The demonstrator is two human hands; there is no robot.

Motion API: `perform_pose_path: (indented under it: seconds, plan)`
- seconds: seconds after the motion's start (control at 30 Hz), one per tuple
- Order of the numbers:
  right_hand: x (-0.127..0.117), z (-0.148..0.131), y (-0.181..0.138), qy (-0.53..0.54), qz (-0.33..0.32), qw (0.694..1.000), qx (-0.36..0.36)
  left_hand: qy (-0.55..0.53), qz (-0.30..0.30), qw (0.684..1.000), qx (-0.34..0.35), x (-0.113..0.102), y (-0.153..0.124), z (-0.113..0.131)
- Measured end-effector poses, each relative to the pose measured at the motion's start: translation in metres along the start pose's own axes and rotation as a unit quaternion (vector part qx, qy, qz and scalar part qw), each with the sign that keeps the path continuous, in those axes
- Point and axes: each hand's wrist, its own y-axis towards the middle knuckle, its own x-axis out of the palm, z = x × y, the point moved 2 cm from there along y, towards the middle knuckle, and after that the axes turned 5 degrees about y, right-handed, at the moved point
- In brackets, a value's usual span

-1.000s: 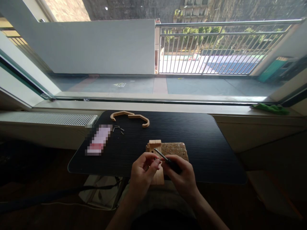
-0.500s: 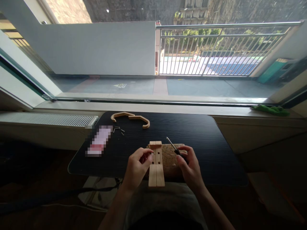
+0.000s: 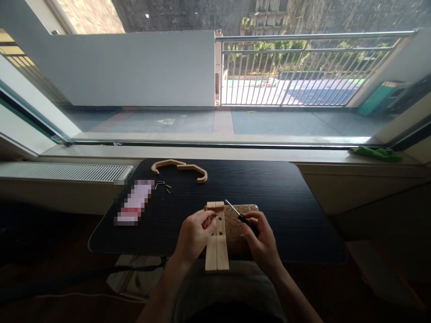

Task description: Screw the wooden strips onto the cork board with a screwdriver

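Two flat wooden strips lie side by side at the near edge of the surface, with their close ends poking out past it. They sit on a bumpy brown block, which shows on their right.

The left hand is over the left side of the strips, by the round holes. Its fingertips pinch a tiny thing, too small to name. The right hand is over the block, just right of the strips. It grips a screwdriver by its black handle, and the metal tip points up and left.

Two bent wooden pieces lie near the far edge, toward the far left corner. Some small screws lie nearer the left edge, beside a blurry pink thing.
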Motion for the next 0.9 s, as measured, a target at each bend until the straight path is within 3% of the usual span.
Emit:
perform_pose_path:
  seconds: [0.23,0.4,0.57,0.73,0.9]
  plan:
    - [0.0,0.004,-0.003,-0.03,-0.001,0.999,-0.024,0.008,-0.012,1.0,0.009,0.006,0.001,-0.001]
    - [-0.001,0.005,-0.006,-0.037,-0.036,0.998,-0.034,0.011,-0.013,1.0,0.001,0.007,0.001,-0.004]
    - [-0.002,0.004,-0.008,-0.043,0.009,0.998,-0.037,0.019,-0.004,1.0,-0.003,0.005,0.0,-0.006]
    - [-0.006,0.006,-0.009,-0.063,-0.026,0.995,-0.075,-0.01,0.014,1.0,-0.027,0.004,-0.004,-0.012]
    - [-0.012,0.009,-0.015,-0.071,-0.032,0.996,-0.036,-0.038,-0.005,0.999,-0.029,0.008,-0.005,-0.013]
